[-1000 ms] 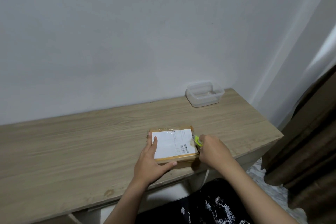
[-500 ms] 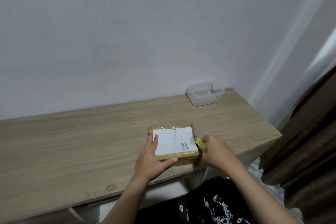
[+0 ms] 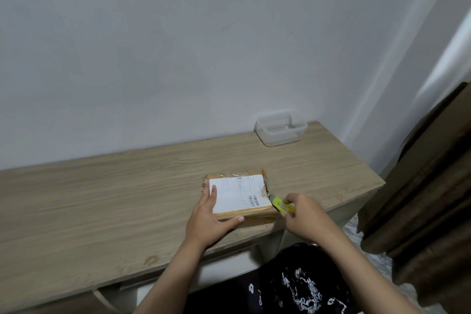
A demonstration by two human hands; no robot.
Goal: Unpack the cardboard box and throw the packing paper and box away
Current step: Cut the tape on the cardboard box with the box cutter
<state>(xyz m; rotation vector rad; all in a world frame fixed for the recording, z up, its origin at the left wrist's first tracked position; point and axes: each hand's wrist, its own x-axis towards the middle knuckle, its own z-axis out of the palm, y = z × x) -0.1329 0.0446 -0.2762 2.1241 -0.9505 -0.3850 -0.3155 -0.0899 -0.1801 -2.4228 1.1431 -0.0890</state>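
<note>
box [image 3: 238, 194] on desk [image 3: 102, 199] near front edge, container [image 3: 280, 129] behind right

this looks like a room in a home, where i sit at a plain wood-grain desk [image 3: 102, 206] pushed against a bare white wall [image 3: 178, 46]. a heavy brown curtain [image 3: 420, 199] hangs at my right (daylight streaks the wall beside it), and a clear plastic food container [image 3: 280, 129] sits in the desk's far corner.
</note>
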